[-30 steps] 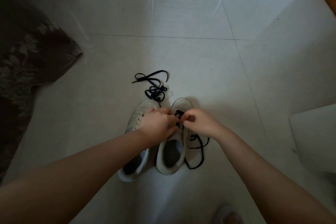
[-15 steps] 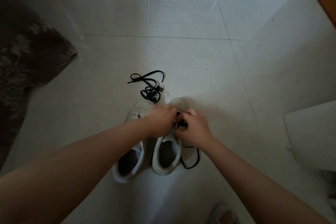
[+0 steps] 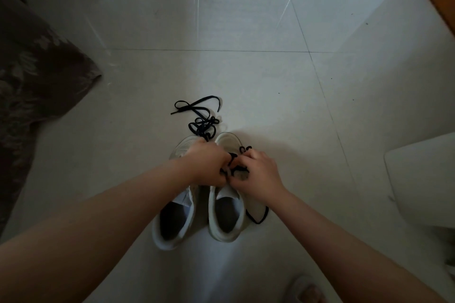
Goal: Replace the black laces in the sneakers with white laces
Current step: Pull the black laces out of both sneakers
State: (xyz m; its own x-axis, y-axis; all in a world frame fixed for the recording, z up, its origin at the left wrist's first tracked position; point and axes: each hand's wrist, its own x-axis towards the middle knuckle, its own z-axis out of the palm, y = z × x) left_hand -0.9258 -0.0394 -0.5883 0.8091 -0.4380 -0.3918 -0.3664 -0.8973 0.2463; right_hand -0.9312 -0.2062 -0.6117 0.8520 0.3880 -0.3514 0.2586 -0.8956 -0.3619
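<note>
Two white sneakers are sitting side by side on the tiled floor point(image 3: 246, 81), the left sneaker point(image 3: 172, 224) bare of lace. Over the right sneaker point(image 3: 225, 216), the left hand point(image 3: 206, 167) and right hand point(image 3: 258, 174) are both pinching its black lace point(image 3: 234, 170). Beyond the toes, a loose black lace point(image 3: 199, 120) is lying tangled.
</note>
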